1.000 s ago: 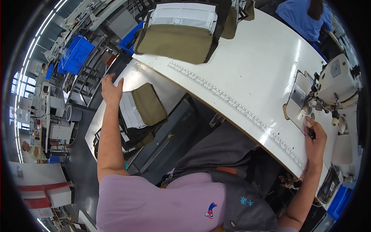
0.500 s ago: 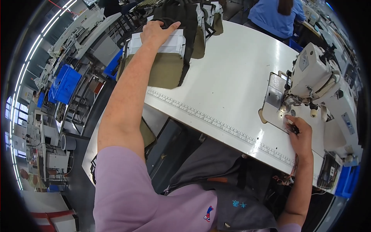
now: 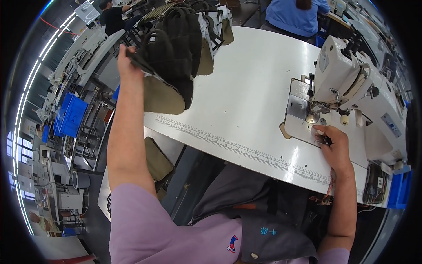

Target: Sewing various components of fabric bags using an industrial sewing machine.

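Note:
My left hand (image 3: pixel 129 66) is closed at the far left of the table, gripping the edge of a dark fabric bag piece (image 3: pixel 169 57) with looped straps. Below the dark cloth, an olive fabric panel (image 3: pixel 162 96) hangs over the table's left side. Beside the needle plate of a white sewing machine (image 3: pixel 332 72), my right hand (image 3: pixel 336 147) has curled fingers around a small dark object (image 3: pixel 324 139), whose kind I cannot make out. The right fingertips are close to the metal plate (image 3: pixel 299 105).
More olive and dark pieces (image 3: pixel 205 57) are stacked behind. A printed ruler (image 3: pixel 233 143) runs along the white table's (image 3: pixel 246 88) near edge. Olive fabric (image 3: pixel 157 160) lies lower left. Blue bins (image 3: pixel 70 114) stand left, and a person in blue (image 3: pixel 292 17) sits beyond the table.
My left hand has moved left from the white layer on the stack to the dark piece's edge, and dark fabric now covers that white layer. The right hand stays by the machine.

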A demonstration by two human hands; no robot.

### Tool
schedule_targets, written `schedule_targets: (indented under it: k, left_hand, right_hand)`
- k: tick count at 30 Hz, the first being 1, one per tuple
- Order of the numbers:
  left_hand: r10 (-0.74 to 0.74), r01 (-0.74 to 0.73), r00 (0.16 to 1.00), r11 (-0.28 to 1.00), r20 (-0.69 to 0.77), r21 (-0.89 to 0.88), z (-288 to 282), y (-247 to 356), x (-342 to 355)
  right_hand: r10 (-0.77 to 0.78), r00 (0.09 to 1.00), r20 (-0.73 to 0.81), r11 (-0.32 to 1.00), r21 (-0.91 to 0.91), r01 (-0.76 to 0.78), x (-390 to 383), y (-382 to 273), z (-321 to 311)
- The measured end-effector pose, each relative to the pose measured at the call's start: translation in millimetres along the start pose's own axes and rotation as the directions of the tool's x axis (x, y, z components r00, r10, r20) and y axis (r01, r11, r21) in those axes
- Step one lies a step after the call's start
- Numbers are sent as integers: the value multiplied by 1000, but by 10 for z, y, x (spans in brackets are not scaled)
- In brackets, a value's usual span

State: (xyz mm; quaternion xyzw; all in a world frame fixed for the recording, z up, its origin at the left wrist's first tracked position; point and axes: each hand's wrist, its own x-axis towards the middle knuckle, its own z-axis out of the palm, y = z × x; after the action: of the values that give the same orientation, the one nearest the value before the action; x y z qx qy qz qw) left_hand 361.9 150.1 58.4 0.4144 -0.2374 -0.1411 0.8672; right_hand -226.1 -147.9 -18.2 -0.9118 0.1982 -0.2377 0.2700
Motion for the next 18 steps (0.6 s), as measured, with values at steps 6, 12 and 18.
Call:
schedule_targets:
  k: [6, 12, 18]
  left_hand:
    - [-118, 126, 984, 991, 133, -50, -24, 342, -249]
    - [92, -79, 992, 987, -88, 142, 556, -404, -285]
    - [124, -118, 991, 987, -51, 111, 618, -502, -364]
  right_hand:
    - [-15, 1000, 6, 999, -34, 15, 5, -53, -13]
    - [-76, 997, -11, 985, -157, 73, -31, -65, 30]
    - [-245, 956, 164, 965, -55, 256, 218, -810, 331]
